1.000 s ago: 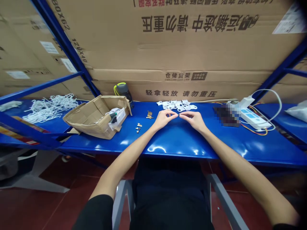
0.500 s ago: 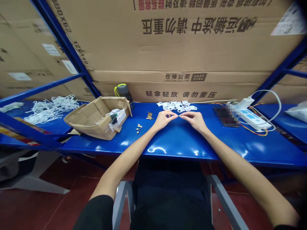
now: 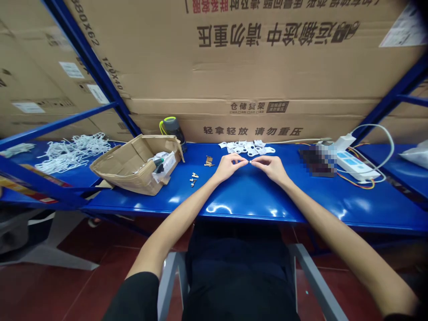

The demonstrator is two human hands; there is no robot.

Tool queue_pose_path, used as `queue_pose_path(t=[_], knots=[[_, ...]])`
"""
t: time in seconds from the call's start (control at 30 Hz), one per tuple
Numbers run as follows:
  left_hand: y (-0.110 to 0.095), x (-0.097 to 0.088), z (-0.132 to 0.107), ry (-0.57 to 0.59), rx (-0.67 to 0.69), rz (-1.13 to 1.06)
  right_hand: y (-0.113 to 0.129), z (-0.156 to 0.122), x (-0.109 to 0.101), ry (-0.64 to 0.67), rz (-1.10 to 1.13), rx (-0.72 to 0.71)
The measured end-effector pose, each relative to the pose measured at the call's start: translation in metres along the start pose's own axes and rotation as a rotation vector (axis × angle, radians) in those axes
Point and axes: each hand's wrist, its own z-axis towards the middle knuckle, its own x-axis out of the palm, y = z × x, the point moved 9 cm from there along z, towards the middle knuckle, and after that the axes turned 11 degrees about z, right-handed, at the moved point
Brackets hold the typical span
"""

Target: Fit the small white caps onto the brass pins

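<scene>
My left hand (image 3: 230, 164) and my right hand (image 3: 270, 166) meet fingertip to fingertip above the blue tabletop. Between their pinched fingers is a tiny pale metallic piece (image 3: 249, 162), too small to name. Both hands are closed on it. Just behind them lies a spread of white plastic parts (image 3: 249, 147) with round holes. Left of my left hand are several small brass-coloured pieces (image 3: 209, 161). Nearer the front edge sit a few small silvery metal parts (image 3: 194, 179), which look like screws or pins.
An open cardboard box (image 3: 133, 169) with bagged items stands at the left, a dark bottle (image 3: 174, 130) behind it. White wire-like parts (image 3: 73, 151) pile up farther left. On the right are a white power strip (image 3: 356, 166), cables and a blurred dark object (image 3: 316, 162). Blue shelf posts (image 3: 96, 67) flank the table.
Both hands stay in nearly the same place, still pinching the tiny piece. The view has shifted very slightly; nothing on the table has visibly moved.
</scene>
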Motion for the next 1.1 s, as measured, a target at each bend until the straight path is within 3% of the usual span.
queue_pose_path(t=[0.7,0.93,1.1], knots=[[0.002,0.006,-0.001,0.039,0.070,0.094,0.009,-0.004,0.010,0.068,-0.035,-0.001],[-0.005,0.012,-0.005,0.170,0.183,0.330,0.009,-0.006,0.016,0.121,-0.203,-0.030],[-0.009,0.021,-0.011,0.360,0.238,0.456,0.011,-0.008,0.031,0.269,-0.338,-0.092]])
